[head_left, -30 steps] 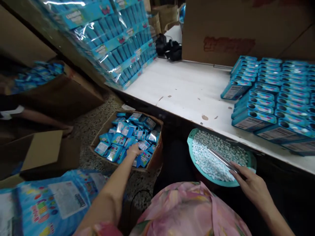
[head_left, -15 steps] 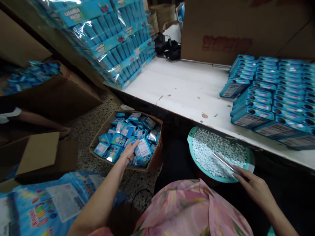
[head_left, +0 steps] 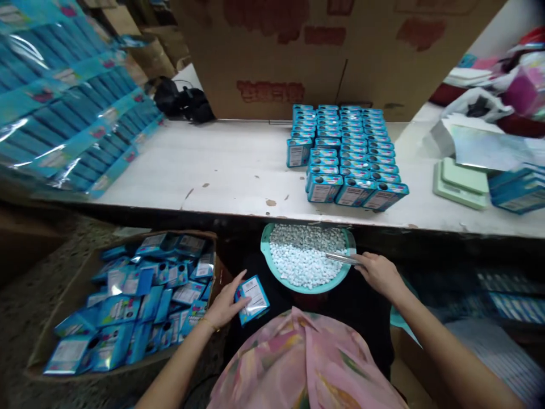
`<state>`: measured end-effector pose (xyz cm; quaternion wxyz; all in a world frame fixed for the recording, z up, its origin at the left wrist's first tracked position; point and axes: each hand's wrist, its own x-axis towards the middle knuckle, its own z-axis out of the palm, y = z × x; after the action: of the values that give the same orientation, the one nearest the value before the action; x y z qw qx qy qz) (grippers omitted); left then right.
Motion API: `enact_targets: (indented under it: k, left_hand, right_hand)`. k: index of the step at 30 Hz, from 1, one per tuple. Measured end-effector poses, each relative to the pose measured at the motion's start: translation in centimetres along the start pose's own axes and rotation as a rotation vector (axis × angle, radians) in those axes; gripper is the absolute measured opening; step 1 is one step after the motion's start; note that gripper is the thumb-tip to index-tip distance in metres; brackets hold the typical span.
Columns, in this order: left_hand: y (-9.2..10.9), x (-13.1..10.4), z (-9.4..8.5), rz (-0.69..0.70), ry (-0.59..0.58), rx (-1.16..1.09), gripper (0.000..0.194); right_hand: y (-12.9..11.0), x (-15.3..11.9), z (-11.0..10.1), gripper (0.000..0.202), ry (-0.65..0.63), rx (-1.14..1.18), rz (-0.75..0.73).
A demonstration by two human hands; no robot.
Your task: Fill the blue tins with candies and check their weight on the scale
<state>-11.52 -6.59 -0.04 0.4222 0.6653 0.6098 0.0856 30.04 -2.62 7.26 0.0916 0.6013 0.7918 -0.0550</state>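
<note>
My left hand (head_left: pixel 226 302) grips a small blue candy box (head_left: pixel 254 300), its white label panel facing up, held between the carton and the basin. In my right hand (head_left: pixel 377 274) is a metal scoop (head_left: pixel 342 258), long and narrow, its tip over the white candies (head_left: pixel 304 266). These pellet-like pieces fill a turquoise basin (head_left: pixel 264 248) in front of my lap. To the left, an open cardboard carton (head_left: pixel 40 346) holds many more blue boxes (head_left: pixel 121 309), lying in a jumble.
On the white table (head_left: pixel 230 170) stand rows of upright blue boxes (head_left: pixel 351 162). A pale green scale (head_left: pixel 462 184) sits to their right, near more blue packs (head_left: pixel 519 187). Plastic-wrapped display packs (head_left: pixel 72 102) are stacked at left; a large cardboard panel (head_left: pixel 315 62) stands behind.
My left hand has lifted a box out of the carton and brought it right, toward my lap. My right hand still holds the scoop at the basin. The view has turned right.
</note>
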Motion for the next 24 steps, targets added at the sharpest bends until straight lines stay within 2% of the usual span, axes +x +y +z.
enact_targets:
  k: [2, 5, 7, 8, 12, 15, 17, 20, 22, 24]
  left_hand:
    - [1.1, 0.4, -1.2, 0.141, -0.183, 0.190, 0.068]
    - [3.2, 1.8, -2.3, 0.203, -0.442, 0.396, 0.079]
    - [4.4, 2.6, -2.4, 0.211, -0.536, 0.484, 0.082]
    - [4.8, 3.0, -2.3, 0.207, -0.544, 0.531, 0.082]
    - [4.8, 3.2, -2.1, 0.197, -0.481, 0.622, 0.066]
    - [4.1, 2.6, -3.1, 0.153, -0.435, 0.373, 0.051]
    - [4.1, 2.4, -3.9, 0.086, -0.316, 0.077, 0.045]
    - [5.0, 2.9, -4.4, 0.036, -0.046, -0.325, 0.043]
    - [6.1, 3.8, -4.0, 0.040, 0.100, -0.458, 0.045]
    - [7.2, 4.9, -3.2, 0.065, 0.194, -0.515, 0.045]
  right_hand:
    - [0.1, 0.2, -0.2, 0.026, -0.039, -0.041, -0.014]
    - [-0.8, 1.0, 0.4, 0.024, -0.070, -0.037, -0.007]
    - [-2.0, 2.0, 1.2, 0.024, -0.073, 0.001, 0.018]
    - [-2.8, 2.6, 1.8, 0.025, -0.075, 0.042, 0.037]
    - [-5.5, 5.5, 4.0, 0.027, -0.083, 0.246, 0.093]
    - [-6.6, 7.0, 5.2, 0.028, -0.079, 0.314, 0.114]
    - [-6.8, 7.5, 5.7, 0.029, -0.079, 0.341, 0.124]
    - [-6.1, 7.4, 6.0, 0.032, -0.067, 0.485, 0.129]
    - [-5.3, 7.1, 5.7, 0.033, -0.040, 0.638, 0.127]
    - [-4.4, 6.6, 4.8, 0.033, -0.004, 0.752, 0.108]
